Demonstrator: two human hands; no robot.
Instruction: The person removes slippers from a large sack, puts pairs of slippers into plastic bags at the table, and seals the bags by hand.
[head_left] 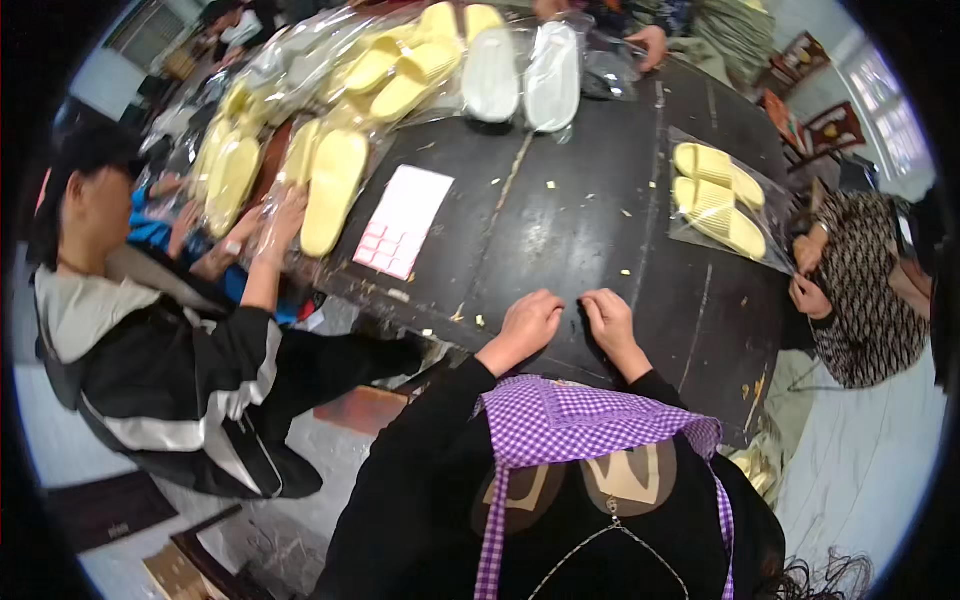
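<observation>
Both my hands rest on the near part of a dark table [570,220], a small gap between them. My left hand [533,320] is curled into a loose fist, and I see nothing in it. Just to its right, my right hand [609,322] has its fingers bent inward too, with no object showing. Closest to my left hand lies a white sheet with a grid of red-edged labels [405,222]. Farther off to the right, a pair of yellow slippers [717,200] lies in a clear plastic bag.
White slippers [522,78] in clear film sit at the far edge. Several bagged yellow slippers [335,190] line the left side, where a co-worker in a black jacket [180,370] handles them. At right, a person in a patterned top [865,290] has hands beside the bagged pair.
</observation>
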